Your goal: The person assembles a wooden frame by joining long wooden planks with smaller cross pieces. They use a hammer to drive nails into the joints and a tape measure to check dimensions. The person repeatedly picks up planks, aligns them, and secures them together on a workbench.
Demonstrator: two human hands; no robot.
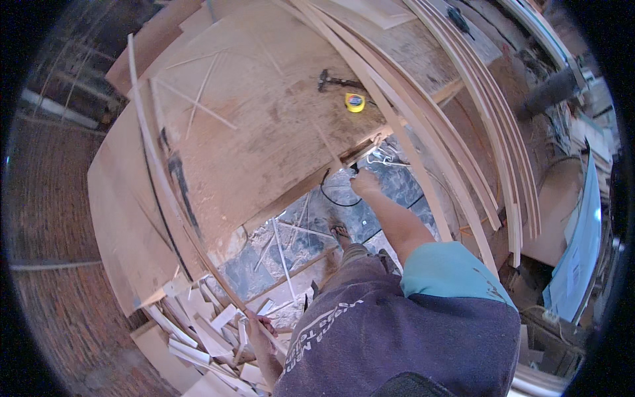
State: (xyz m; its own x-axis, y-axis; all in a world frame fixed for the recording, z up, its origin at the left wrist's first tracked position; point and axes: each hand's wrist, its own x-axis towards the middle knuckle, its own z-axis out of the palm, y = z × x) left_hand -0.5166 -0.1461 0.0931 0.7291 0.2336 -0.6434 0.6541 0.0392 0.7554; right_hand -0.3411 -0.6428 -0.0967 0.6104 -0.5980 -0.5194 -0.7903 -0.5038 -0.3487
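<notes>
1. a long thin wood strip (173,198) runs from the far left, near the top of the plywood sheet (264,112), down to the near left, its long axis bowed along the sheet's left edge.
2. the left hand (259,329) is closed around the strip's near end, above a pile of offcuts (198,331).
3. the right hand (364,182) reaches far to the sheet's near edge, fingers curled; what it grips is too small to tell.
4. a yellow tape measure (355,102) lies farther off on the sheet.
</notes>
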